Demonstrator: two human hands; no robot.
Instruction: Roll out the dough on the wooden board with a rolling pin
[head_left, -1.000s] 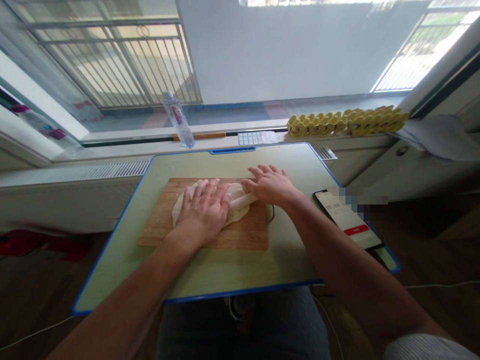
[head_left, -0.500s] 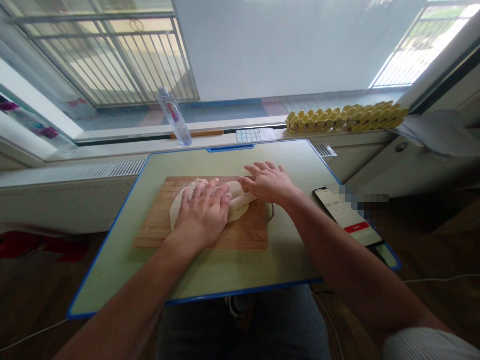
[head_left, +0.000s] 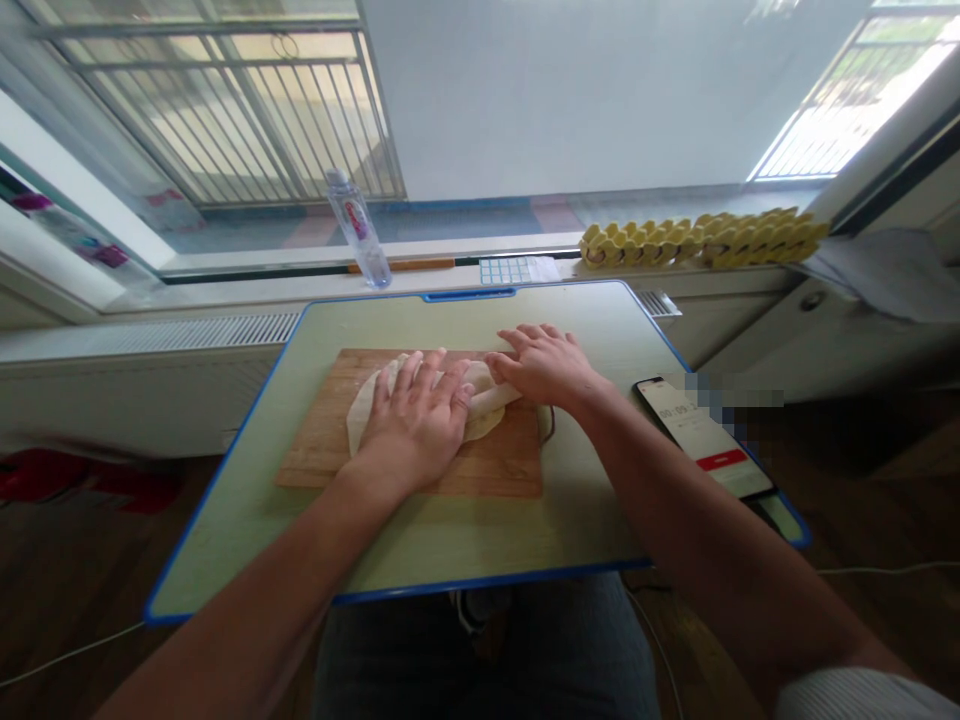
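A pale sheet of dough [head_left: 360, 420] lies spread on a wooden cutting board [head_left: 315, 455]. Across it rests a light rolling pin [head_left: 491, 402], showing between my two hands. My left hand [head_left: 416, 410] lies over the pin's left part with its fingers stretched out and spread, and its palm hides that end. Over the right end of the pin, my right hand [head_left: 544, 365] is laid with fingers extended and slightly apart. Neither hand wraps round the pin.
The board sits on a small blue-edged table [head_left: 480, 540]. A phone [head_left: 705, 440] lies at its right edge. Behind, a plastic bottle [head_left: 360, 230] and yellow egg trays [head_left: 697, 240] stand on the windowsill. White cables [head_left: 660, 640] run along the floor.
The whole view has shifted slightly, so everything appears a little farther right. Both hands keep nearly the same place on the rolling pin, still flat.
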